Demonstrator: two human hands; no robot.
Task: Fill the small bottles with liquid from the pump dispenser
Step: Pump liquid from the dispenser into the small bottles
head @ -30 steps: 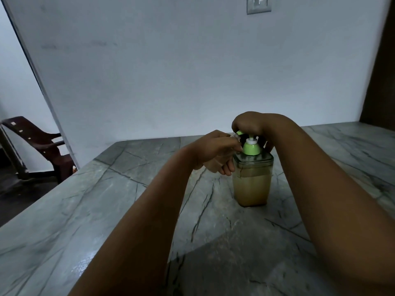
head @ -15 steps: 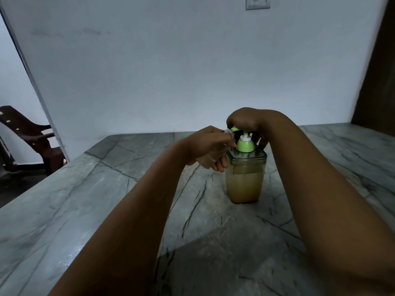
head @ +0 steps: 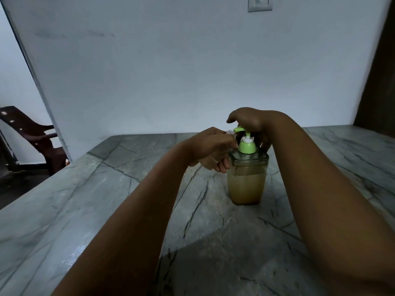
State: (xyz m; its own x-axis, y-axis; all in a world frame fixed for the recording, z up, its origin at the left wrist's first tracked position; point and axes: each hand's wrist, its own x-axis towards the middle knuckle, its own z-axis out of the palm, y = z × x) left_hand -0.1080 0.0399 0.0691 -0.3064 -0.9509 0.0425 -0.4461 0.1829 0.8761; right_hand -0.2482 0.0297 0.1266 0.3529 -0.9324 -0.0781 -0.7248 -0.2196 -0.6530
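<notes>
A clear square pump dispenser (head: pixel 247 182), about two thirds full of yellowish liquid, stands on the grey marble table (head: pixel 85 199). It has a green collar and a green pump head (head: pixel 303 129). My right hand (head: pixel 251 120) rests on top of the pump head, which sits raised on its white stem. My left hand (head: pixel 210 147) holds a small clear bottle (head: pixel 230 132) with its mouth right at the green spout. Most of that bottle is hidden inside my fingers.
A dark brown plastic chair (head: pixel 27 135) stands off the table's far left corner. A white wall runs behind the table, with a switch plate (head: pixel 259 4) high up. A dark door edge (head: pixel 382 71) is at the right.
The pump head has risen on its stem and my right hand has lifted with it. My left hand stays at the spout with the small bottle.
</notes>
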